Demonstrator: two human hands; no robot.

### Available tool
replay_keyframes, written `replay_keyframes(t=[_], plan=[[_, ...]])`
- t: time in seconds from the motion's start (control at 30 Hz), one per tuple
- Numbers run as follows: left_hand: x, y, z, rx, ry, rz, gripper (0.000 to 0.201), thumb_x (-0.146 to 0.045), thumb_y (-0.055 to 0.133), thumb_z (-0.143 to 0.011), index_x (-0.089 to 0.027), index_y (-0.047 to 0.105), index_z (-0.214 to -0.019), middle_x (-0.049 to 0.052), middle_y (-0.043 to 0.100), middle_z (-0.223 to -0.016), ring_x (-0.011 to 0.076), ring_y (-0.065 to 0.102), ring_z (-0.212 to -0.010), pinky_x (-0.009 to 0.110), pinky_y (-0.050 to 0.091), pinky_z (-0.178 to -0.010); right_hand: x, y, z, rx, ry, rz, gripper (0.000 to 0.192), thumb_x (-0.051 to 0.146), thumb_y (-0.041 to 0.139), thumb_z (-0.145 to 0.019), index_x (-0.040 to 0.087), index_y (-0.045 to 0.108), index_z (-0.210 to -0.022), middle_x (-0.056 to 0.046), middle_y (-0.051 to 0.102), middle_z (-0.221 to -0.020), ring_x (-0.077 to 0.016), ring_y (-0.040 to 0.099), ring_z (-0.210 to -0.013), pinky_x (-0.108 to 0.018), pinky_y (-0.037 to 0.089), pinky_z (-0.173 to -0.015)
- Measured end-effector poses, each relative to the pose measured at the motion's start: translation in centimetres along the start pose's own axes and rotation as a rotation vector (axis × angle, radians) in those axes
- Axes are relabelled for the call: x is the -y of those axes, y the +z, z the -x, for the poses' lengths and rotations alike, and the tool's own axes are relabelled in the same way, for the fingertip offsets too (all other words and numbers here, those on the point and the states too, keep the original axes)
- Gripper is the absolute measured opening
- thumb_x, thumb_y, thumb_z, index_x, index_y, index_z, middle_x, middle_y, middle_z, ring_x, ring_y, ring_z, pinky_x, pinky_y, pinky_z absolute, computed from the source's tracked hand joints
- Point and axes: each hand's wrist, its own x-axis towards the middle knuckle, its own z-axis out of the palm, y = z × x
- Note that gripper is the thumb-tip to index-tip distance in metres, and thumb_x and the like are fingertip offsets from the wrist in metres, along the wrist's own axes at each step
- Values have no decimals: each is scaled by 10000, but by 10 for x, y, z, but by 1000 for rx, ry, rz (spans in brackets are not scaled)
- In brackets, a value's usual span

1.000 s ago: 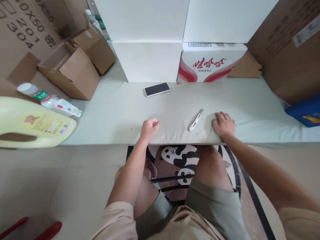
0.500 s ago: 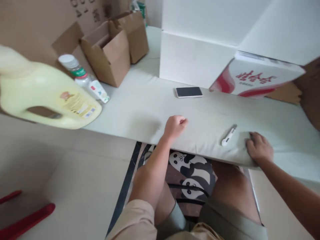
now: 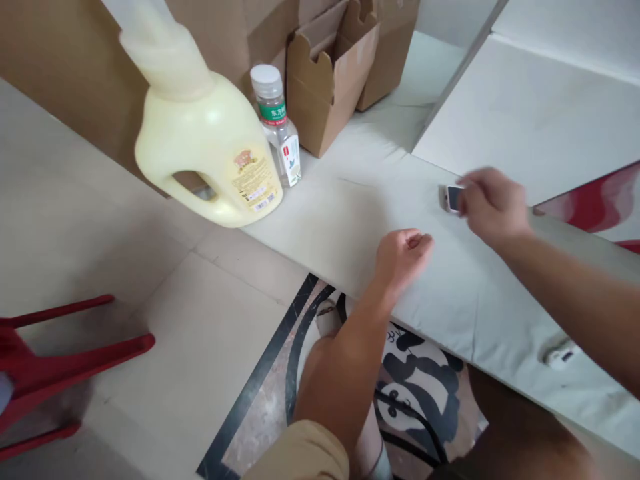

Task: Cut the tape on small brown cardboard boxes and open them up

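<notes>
- Resting on the pale green table cover near its front edge: the left hand, curled into a loose fist, fingers folded in, gripping nothing.
- Hovering above the cover, further back and to the right: the right hand, blurred, fingers bent downward; it is covering most of a phone, whose left end is showing at the fingertips. Whether the fingers are gripping the phone or only touching it cannot be told.
- Lying flat on the cover, between the two hands' reach and just before a white box: the phone, dark screen facing up.
- Standing at the left end of the cover: a pale yellow jug with a moulded handle and a label, leaning in this tilted view.
- Standing just beside the jug, on its right: a small clear bottle with a white cap and green label.
- Sitting behind the bottle: open brown cartons.
- Lying near the cover's front edge, under the right forearm: a small white tool, partly hidden.
- Showing at lower left on the floor: red chair legs.
- Lying under the table by the person's knees: a panda mat.
</notes>
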Motion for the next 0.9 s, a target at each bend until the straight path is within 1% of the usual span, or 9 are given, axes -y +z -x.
replay_keyframes(t=[0.03, 0.1, 0.2, 0.3, 0.4, 0.5, 0.6, 0.77, 0.9], plan=[[0, -1, -1, -12, -3, 6, 433, -219, 539, -827, -204, 182, -581, -34, 158, -593, 98, 162, -578, 316, 150, -542, 26, 21, -27, 59, -30, 7, 279, 156, 448, -869, 236, 661, -1030, -15, 644, -715, -137, 532, -529, -313, 468, -559], [-1, -3, -2, -16, -21, -1, 445, -217, 543, -828, -204, 167, -590, -33, 153, -596, 96, 162, -575, 316, 149, -539, 75, 58, -71, 162, -276, 123, 360, 94, 535, -778, 206, 664, -1095, -97, 692, -1152, -120, 588, -700, -336, 548, -750], [-1, -7, -4, 2, -66, -20, 420, -231, 530, -837, -206, 192, -589, -33, 180, -577, 95, 190, -552, 315, 151, -522, 134, 93, -115, 242, -457, 327, 452, 127, 600, -798, 219, 623, -1240, -126, 386, -1594, -191, 646, -913, -493, 562, -915], [-1, -10, -5, -1, -52, -5, 411, -241, 529, -847, -206, 210, -590, -38, 187, -574, 95, 185, -556, 310, 153, -520, 175, 109, -135, 286, -504, 376, 409, 224, 682, -839, 286, 611, -1237, 4, 296, -1648, -214, 646, -1082, -495, 560, -1007], [0, -11, -6, 0, -38, 23, 426, -235, 536, -853, -206, 201, -592, -42, 173, -579, 93, 168, -567, 306, 148, -525, 197, 112, -140, 303, -319, 570, 388, 299, 663, -879, 231, 610, -1258, -45, 375, -1602, -291, 619, -1205, -580, 513, -1061], [1, -11, -6, 15, -56, 49, 425, -218, 538, -846, -207, 202, -587, -45, 174, -573, 90, 172, -557, 303, 140, -520, 196, 109, -135, 253, -283, 558, 352, 315, 577, -905, 230, 626, -1243, -94, 568, -1436, -320, 614, -1206, -598, 507, -1041], [-1, -12, -5, -38, -54, 77, 436, -207, 546, -842, -207, 204, -571, -48, 182, -553, 87, 196, -540, 300, 149, -516, 178, 100, -121, 240, -275, 452, 264, 275, 595, -829, 339, 665, -1076, -27, 639, -1339, -306, 626, -1164, -563, 516, -1022], [-6, -19, -1, -441, 204, 189, 490, -173, 561, -852, -207, 149, -587, -50, 134, -568, 89, 166, -546, 297, 186, -530, 131, 59, -75, 139, -400, 318, 195, 190, 487, -851, 284, 648, -909, -35, 724, -1151, -267, 665, -1021, -469, 536, -929], [-3, -29, -3, -676, 350, 246, 515, -241, 566, -892, -213, 130, -619, -45, 112, -599, 97, 169, -546, 287, 213, -520, 104, 3, -19, -44, -286, 250, 183, 199, 533, -829, 265, 613, -980, -35, 728, -969, -192, 640, -741, -366, 538, -783]])
